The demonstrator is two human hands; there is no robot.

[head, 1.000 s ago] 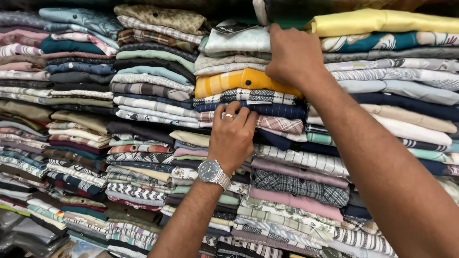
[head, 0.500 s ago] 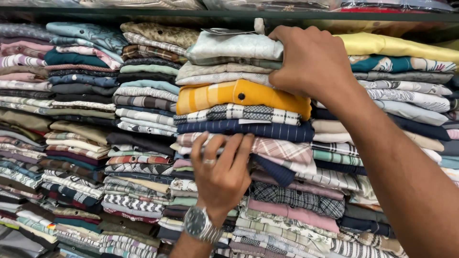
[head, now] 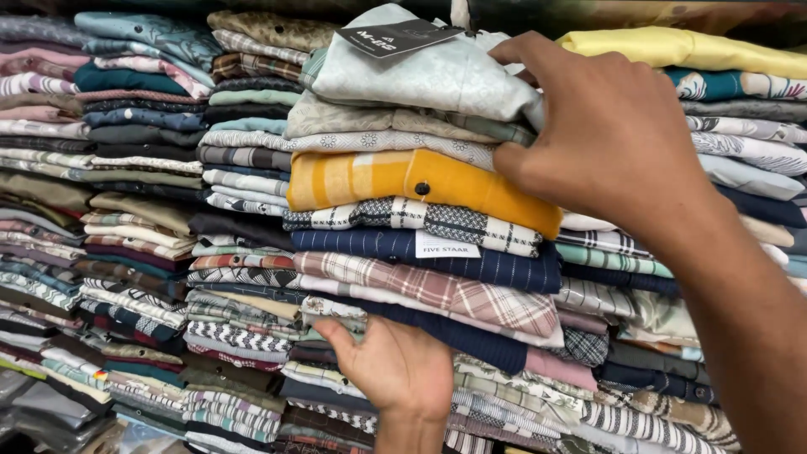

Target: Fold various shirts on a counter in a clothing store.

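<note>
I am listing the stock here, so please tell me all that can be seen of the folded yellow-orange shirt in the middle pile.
The yellow-orange shirt is folded flat, of soft woven cloth, with paler checked bands toward its left end and one dark button on the front fold. It lies level in a pile being drawn out from the shelf, under a pale floral-print shirt and upon a black-and-white checked shirt. Its right end passes behind the right hand.
</note>
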